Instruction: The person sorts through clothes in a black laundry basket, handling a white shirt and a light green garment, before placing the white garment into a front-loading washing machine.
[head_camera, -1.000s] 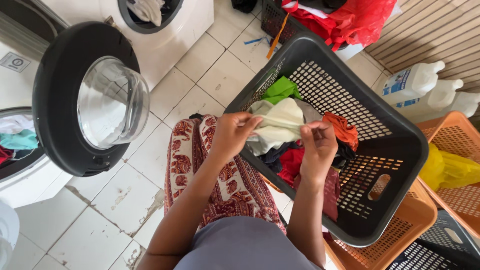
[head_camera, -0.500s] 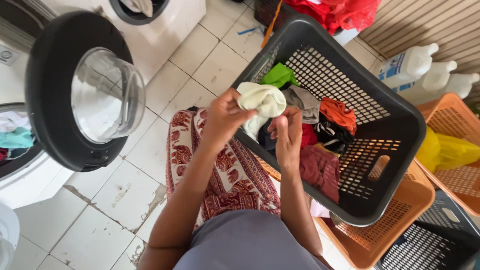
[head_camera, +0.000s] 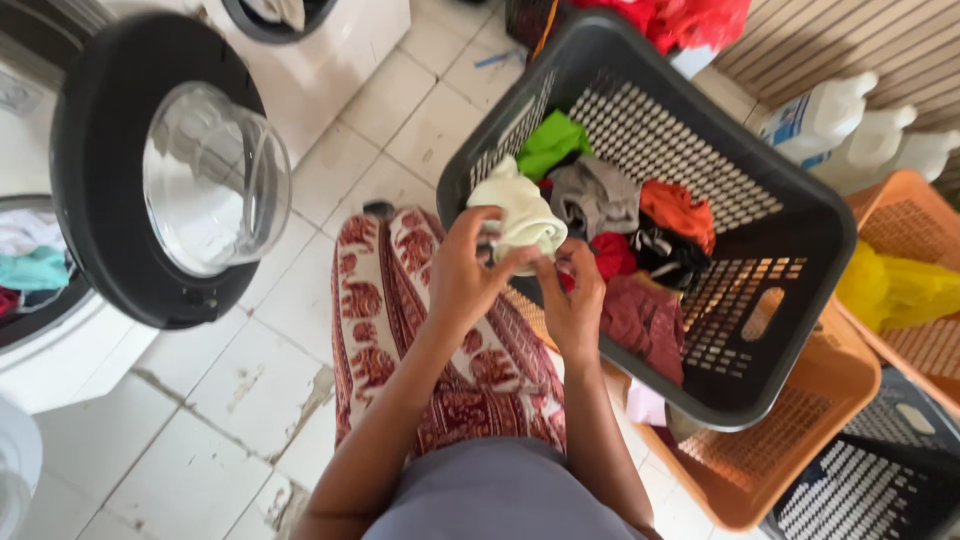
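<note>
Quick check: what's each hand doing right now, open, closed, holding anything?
Left hand: closed on the cream cloth, above the dark laundry basket.
Right hand: fingers curled, pinching the same cream cloth's lower edge.

The dark grey perforated plastic laundry basket (head_camera: 800, 210) fills the upper right of the frame, its near rim just beside both hands and its bottom heaped with mixed clothes. To the left, the round black washer door with its glass bowl (head_camera: 165, 170) hangs open over the white tiled floor (head_camera: 380, 120), leaving a bare strip up the middle. Orange plastic baskets (head_camera: 800, 440) crowd the lower right
</note>
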